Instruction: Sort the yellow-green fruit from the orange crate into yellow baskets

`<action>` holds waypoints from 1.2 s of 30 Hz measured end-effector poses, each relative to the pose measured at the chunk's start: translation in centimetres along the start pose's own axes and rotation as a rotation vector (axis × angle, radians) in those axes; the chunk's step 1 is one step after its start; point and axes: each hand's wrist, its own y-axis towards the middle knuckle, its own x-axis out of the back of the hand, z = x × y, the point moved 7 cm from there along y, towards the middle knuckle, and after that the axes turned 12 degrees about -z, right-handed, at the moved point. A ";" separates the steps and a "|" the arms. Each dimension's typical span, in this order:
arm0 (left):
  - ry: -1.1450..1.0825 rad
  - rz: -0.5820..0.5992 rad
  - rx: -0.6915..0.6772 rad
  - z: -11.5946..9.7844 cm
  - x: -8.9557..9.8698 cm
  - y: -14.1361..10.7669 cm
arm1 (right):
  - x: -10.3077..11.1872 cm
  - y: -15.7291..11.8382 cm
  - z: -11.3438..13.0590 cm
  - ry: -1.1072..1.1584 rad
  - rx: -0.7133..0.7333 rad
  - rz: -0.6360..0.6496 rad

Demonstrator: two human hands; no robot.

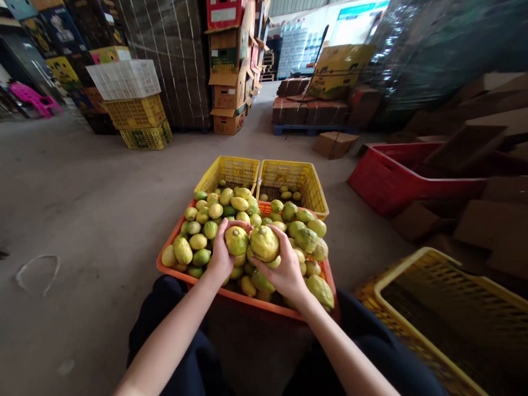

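Observation:
My left hand (pixel 223 249) is closed around a yellow-green lemon (pixel 236 240), its stem end facing up. Right beside it, my right hand (pixel 287 269) grips a larger, bumpier lemon (pixel 264 244). Both fruits are held close together over the middle of an orange crate (pixel 171 272). That crate is heaped with yellow and green lemons; smoother ones (pixel 198 241) lie on the left, and big knobbly ones (pixel 320 291) on the right. My palms and some fingertips are hidden behind the fruit.
Two yellow crates (pixel 322 197) with a few lemons inside stand just beyond the orange one. At right are another yellow crate (pixel 405 266) and a red tub (pixel 382 179) near flattened cardboard. Stacked crates (pixel 135 113) and cartons (pixel 228 96) stand farther back on the concrete floor.

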 end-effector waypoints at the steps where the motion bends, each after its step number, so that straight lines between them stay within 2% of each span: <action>1: 0.005 0.000 -0.006 0.0 0.1 0.0 | -0.1 -0.1 0.1 -0.005 0.026 0.012; 5: 0.022 -0.018 -0.010 -0.4 0.5 0.3 | -0.4 -0.6 0.3 -0.011 0.083 0.058; 17: -0.026 -0.018 0.043 -0.7 1.0 0.8 | -0.2 -1.2 0.7 -0.026 0.118 0.130; 26: -0.060 -0.041 0.190 0.5 1.4 1.0 | -0.3 -1.0 1.3 -0.011 0.134 0.157; 31: -0.047 -0.042 0.221 1.4 1.3 1.1 | -0.2 -0.8 1.0 -0.017 0.086 0.145; 36: -0.005 -0.089 0.292 2.3 1.6 1.3 | -0.4 -0.7 -0.8 -0.028 -0.027 0.057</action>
